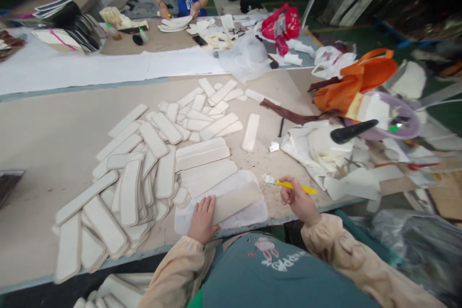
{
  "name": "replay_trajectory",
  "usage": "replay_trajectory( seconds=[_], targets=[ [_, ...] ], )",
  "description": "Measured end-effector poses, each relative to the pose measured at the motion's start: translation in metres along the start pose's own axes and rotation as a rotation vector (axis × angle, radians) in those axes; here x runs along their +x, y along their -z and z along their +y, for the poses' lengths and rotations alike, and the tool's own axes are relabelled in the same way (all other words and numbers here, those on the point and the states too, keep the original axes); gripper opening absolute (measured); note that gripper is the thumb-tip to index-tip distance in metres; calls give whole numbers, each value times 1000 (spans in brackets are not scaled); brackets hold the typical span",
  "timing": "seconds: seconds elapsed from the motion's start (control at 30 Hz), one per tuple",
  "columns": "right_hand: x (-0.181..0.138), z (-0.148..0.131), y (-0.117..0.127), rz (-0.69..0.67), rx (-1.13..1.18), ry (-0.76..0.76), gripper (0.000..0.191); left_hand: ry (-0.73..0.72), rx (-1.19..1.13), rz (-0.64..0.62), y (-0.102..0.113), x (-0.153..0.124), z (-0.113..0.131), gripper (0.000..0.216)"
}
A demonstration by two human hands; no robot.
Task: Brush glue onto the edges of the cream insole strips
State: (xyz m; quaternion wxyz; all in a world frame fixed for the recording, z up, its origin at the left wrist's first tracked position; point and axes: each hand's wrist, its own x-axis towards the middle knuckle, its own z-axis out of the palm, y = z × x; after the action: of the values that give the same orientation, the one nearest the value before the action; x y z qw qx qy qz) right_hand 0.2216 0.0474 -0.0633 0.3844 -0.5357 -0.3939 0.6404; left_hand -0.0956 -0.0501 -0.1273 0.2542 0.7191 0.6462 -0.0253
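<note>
Left hand lies flat, fingers together, pinning a pale strip on the white sheet at the table edge. Right hand, just right of the strip, has fingers clamped on a yellow-handled brush. Big pile of strips left of the sheet; brushed or not, can't tell. Orange bag far right, contents unclear.

Light: bright, even, overhead; soft shadows.
Blur: right edge smeared (wide-angle stretch bends the corners).
Background: dim, soft.
</note>
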Motion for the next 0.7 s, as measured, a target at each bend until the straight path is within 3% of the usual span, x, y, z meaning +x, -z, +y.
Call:
replay_trajectory(
  seconds=[0.23, 0.37, 0.47, 0.57, 0.7],
  targets=[
    [17, -27, 76, 171, -87, 168, 37, -59, 10, 41, 3, 9, -10, 84],
    [41, -41, 91, 209, -180, 235, 36, -34, 15, 73, 1, 4, -8, 88],
    [53, -50, 97, 253, -223, 277, 39, -29, 16, 169, -8, -3, -12, 88],
    [51, -56, 116, 344, -255, 317, 41, -37, -4, 253, -19, -7, -24, 85],
    [32, -57, 164, 519, -367, 303, 46, -39, -34, 300, -29, -12, -36, 83]
  ],
)
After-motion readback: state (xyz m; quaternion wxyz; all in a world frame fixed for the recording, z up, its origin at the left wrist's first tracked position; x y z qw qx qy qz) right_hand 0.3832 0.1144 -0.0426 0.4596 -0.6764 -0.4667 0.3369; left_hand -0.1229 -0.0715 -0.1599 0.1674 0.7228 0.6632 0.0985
